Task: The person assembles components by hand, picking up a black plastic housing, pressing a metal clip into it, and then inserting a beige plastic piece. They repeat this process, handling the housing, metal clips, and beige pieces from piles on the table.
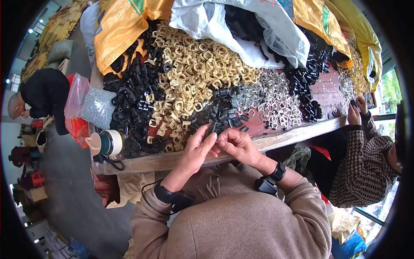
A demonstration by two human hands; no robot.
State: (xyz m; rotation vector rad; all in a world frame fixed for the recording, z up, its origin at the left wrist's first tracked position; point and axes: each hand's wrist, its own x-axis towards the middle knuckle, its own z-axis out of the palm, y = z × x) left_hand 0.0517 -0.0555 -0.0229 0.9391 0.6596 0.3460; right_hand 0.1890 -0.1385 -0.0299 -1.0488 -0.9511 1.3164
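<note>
Just past the front edge of the table, my two hands are close together. My left hand (196, 150) is closed, with a small black plastic part (213, 126) upright between thumb and fingers. Beside it, my right hand (240, 149) pinches thumb against forefinger; whatever sits between those fingertips is too small to make out. Right beyond my hands lie loose black plastic parts (224, 115). A large heap of cream-coloured plastic clips (202, 77) rises behind them, and shiny metal rings and clips (282, 110) spread to the right.
More black fittings (136, 101) fill the left, near a lidded cup (105, 143) and a bag of small grey pieces (98, 108). Open sacks (241, 30) line the back. The wooden table edge (297, 133) runs before me. A co-worker (364, 168) handles parts at right; another person (45, 97) bends at left.
</note>
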